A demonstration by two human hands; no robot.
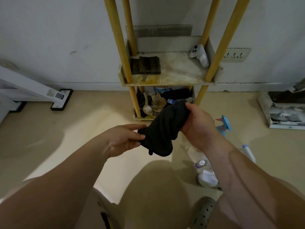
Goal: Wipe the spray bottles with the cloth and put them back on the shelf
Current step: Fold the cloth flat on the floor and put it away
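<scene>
Black cloth [162, 128] gripped by left hand [124, 139] and right hand [197, 124], stretched before shelf [168, 80]; spray bottles [223, 123] on floor.

Forearms [247, 179]: bare along all the length seen, loomed broad toward the lens.
Left hand [125, 139]: bare.
Right hand [198, 128]: bare likewise.
Legwear [153, 187]: plain tan cloth, looked paler on the left thigh and duller in shade over the knee; length hidden.
Pocket [105, 219]: showed as a dark slit on the left thigh, flecked with yellow.
Clog [204, 212]: grey, round-toed, pierced with rows of small round holes.
</scene>
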